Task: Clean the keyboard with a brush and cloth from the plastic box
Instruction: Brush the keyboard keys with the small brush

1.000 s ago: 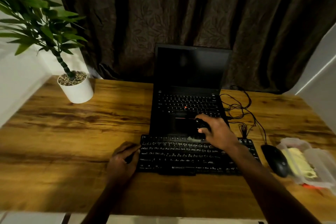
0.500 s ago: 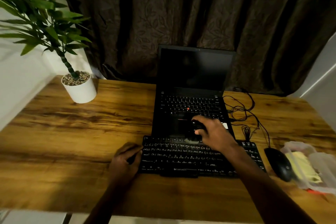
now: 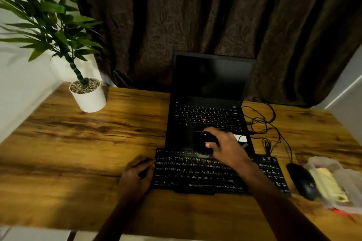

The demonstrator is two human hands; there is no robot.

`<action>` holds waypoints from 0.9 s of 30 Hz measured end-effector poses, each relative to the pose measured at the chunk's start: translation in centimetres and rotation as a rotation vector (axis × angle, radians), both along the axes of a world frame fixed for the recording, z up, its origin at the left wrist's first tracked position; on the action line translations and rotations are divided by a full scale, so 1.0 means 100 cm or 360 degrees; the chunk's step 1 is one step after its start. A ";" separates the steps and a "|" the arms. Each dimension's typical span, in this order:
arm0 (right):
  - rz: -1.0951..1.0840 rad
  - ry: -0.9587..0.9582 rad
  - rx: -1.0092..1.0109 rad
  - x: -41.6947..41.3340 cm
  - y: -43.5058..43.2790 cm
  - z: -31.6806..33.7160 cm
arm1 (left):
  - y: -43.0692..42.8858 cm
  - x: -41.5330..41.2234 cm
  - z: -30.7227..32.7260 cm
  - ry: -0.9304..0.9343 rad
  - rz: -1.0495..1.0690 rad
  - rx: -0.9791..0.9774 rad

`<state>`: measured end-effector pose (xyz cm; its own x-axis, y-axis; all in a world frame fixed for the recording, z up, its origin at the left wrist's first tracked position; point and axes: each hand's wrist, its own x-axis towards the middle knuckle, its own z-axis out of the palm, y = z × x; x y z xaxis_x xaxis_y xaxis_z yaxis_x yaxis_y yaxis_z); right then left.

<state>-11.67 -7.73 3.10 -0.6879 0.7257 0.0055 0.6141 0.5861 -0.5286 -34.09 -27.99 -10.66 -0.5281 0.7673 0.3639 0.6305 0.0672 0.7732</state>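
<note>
While the right hand (image 3: 227, 144) grips a dark brush (image 3: 208, 141) at the far edge of the keyboard (image 3: 197, 172), the left hand (image 3: 137, 176) is curled closed against the keyboard's left end, seemingly steadying it. Short strokes along each key row, bristles pushed into the gaps, should lift dust best, working from the far row toward the near one. The keyboard lies flat on the surface (image 3: 78, 152), long axis running left to right, its front edge facing the person. Beyond the mouse (image 3: 301, 181), the plastic box (image 3: 346, 180) holds a yellow cloth (image 3: 326, 182).
</note>
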 end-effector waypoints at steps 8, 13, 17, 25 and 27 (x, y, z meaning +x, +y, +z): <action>0.0051 0.0145 -0.0099 -0.029 -0.013 -0.011 | -0.001 0.001 0.002 -0.0003 0.0023 -0.0017; 0.0067 0.0157 -0.0071 -0.039 -0.011 -0.009 | -0.002 -0.003 -0.007 0.0023 0.0035 -0.0073; 0.0036 -0.0101 0.0067 -0.028 -0.002 -0.003 | 0.000 -0.001 -0.005 0.0031 0.0081 -0.0067; 0.0152 0.0088 -0.0042 -0.069 -0.025 -0.004 | 0.001 0.000 -0.003 0.0000 0.0087 -0.0068; 0.0154 0.0118 -0.0080 -0.072 -0.025 -0.006 | 0.001 0.001 -0.001 0.0020 0.0077 -0.0052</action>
